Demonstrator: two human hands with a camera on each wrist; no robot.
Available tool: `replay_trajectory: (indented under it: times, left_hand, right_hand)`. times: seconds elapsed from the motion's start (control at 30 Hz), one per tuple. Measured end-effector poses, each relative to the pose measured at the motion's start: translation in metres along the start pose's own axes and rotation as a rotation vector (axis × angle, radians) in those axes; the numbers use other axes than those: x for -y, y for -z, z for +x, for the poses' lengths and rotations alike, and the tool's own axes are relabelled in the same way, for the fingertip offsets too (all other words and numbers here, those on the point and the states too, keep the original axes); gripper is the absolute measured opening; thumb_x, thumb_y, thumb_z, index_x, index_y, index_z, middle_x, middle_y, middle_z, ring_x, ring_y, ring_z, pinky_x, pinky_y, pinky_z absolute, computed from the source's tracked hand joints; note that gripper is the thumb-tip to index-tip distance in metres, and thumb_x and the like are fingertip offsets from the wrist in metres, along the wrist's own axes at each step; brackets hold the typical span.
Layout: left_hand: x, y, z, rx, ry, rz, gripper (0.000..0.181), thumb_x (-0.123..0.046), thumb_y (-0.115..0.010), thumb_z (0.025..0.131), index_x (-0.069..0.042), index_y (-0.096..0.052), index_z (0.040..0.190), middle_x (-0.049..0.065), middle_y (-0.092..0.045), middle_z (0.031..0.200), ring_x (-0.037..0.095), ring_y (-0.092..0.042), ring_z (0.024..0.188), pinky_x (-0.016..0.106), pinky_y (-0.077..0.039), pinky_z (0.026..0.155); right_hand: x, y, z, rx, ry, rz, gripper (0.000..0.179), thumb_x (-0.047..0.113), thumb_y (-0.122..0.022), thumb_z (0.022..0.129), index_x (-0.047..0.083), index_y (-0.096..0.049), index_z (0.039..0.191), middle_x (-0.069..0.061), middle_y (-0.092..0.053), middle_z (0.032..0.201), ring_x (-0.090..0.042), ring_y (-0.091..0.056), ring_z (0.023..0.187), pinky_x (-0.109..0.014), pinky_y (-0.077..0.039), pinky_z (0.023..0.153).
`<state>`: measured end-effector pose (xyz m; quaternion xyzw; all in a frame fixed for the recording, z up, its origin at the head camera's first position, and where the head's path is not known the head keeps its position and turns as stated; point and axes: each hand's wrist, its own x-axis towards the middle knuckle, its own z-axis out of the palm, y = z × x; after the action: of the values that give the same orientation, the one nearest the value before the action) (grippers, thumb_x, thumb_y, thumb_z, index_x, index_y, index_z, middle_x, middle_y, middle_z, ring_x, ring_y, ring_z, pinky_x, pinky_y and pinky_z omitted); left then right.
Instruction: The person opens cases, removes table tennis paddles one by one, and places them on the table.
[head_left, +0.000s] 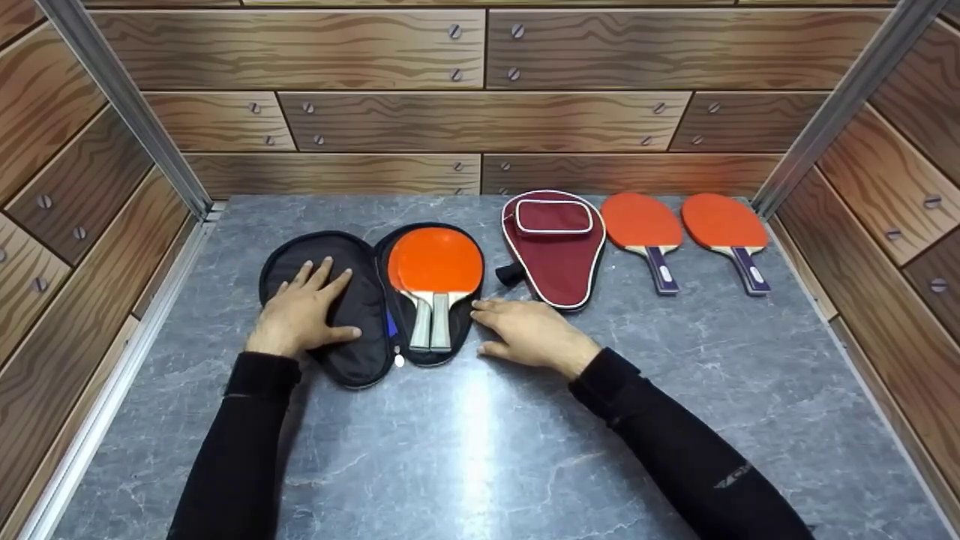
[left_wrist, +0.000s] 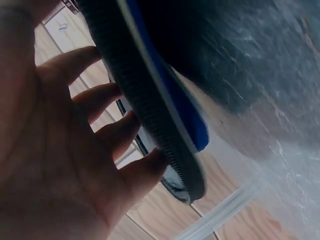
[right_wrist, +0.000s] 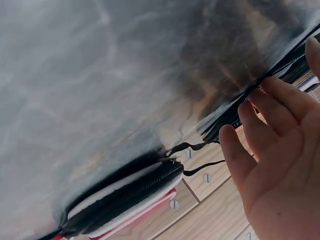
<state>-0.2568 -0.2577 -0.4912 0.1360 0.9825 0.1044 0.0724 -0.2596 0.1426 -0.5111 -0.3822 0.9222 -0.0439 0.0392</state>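
Note:
A black zippered paddle case (head_left: 369, 307) lies unfolded, its two halves side by side. In its right half are two overlapping table tennis paddles (head_left: 441, 259) with orange faces and pale handles toward me. My left hand (head_left: 296, 315) rests on the left half with fingers spread. The left wrist view shows its fingertips (left_wrist: 157, 157) at the zippered edge, near a blue strip (left_wrist: 200, 137). My right hand (head_left: 536, 334) touches the right half's outer edge with extended fingers, beside the paddle handles. In the right wrist view, its fingertips meet the black edge (right_wrist: 222, 120).
A maroon paddle cover (head_left: 562, 259) with white piping and a small pocket lies right of the case, a black strap (head_left: 511, 274) beside it. Farther right lie two orange-red paddles, one (head_left: 643, 221) next to the other (head_left: 724, 221). Wood-patterned walls (head_left: 480, 120) enclose the grey table (head_left: 420, 465).

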Motion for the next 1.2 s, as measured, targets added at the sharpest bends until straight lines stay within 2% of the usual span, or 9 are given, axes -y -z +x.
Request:
replay_trajectory:
  times: [0.23,0.57,0.8,0.93,1.03,1.2]
  left_hand:
    - [0.000,-0.001,0.006,0.010,0.011,0.001,0.106,-0.055,-0.090,0.101,-0.014,-0.038,0.185,0.029,-0.021,0.195,0.062,-0.020,0.179,0.089,-0.031,0.136]
    - [-0.002,0.001,0.019,0.015,0.057,-0.019,0.108,-0.057,-0.088,0.102,-0.014,-0.035,0.186,0.030,-0.018,0.195,0.062,-0.018,0.180,0.088,-0.030,0.137]
    - [-0.004,0.004,0.033,0.048,0.121,-0.040,0.108,-0.058,-0.086,0.105,-0.013,-0.031,0.187,0.030,-0.013,0.196,0.063,-0.014,0.180,0.089,-0.029,0.137]
    - [-0.007,0.004,0.040,0.057,0.148,-0.030,0.110,-0.058,-0.085,0.105,-0.011,-0.030,0.187,0.031,-0.013,0.195,0.064,-0.016,0.179,0.088,-0.032,0.136]
    - [-0.009,0.004,0.043,0.054,0.157,-0.021,0.111,-0.058,-0.086,0.104,-0.010,-0.030,0.187,0.033,-0.014,0.195,0.065,-0.018,0.178,0.087,-0.035,0.136]
    - [-0.010,0.002,0.045,0.032,0.153,-0.020,0.110,-0.057,-0.086,0.104,-0.009,-0.032,0.186,0.033,-0.016,0.194,0.066,-0.020,0.177,0.087,-0.037,0.134]
  right_hand:
    - [0.006,0.002,0.009,-0.038,-0.057,0.091,0.061,0.040,-0.072,0.117,0.005,-0.065,0.166,-0.017,-0.068,0.170,-0.038,-0.068,0.157,-0.058,-0.056,0.132]
    - [0.022,0.013,0.031,-0.168,-0.155,0.229,0.051,0.040,-0.075,0.116,0.001,-0.073,0.149,-0.021,-0.080,0.143,-0.040,-0.079,0.133,-0.059,-0.063,0.119]
    - [0.029,0.015,0.050,-0.197,-0.268,0.281,0.045,0.042,-0.078,0.113,0.000,-0.077,0.128,-0.021,-0.081,0.129,-0.041,-0.080,0.122,-0.059,-0.065,0.112]
    - [0.034,0.013,0.061,-0.218,-0.338,0.299,0.042,0.040,-0.079,0.112,-0.001,-0.078,0.116,-0.022,-0.082,0.120,-0.044,-0.082,0.112,-0.061,-0.068,0.102]
    - [0.036,0.010,0.070,-0.230,-0.389,0.287,0.040,0.040,-0.079,0.111,0.000,-0.078,0.111,-0.023,-0.083,0.115,-0.047,-0.083,0.108,-0.062,-0.069,0.097]
    - [0.035,0.006,0.082,-0.231,-0.456,0.272,0.040,0.041,-0.077,0.113,0.001,-0.080,0.106,-0.024,-0.085,0.113,-0.046,-0.084,0.108,-0.061,-0.069,0.098]
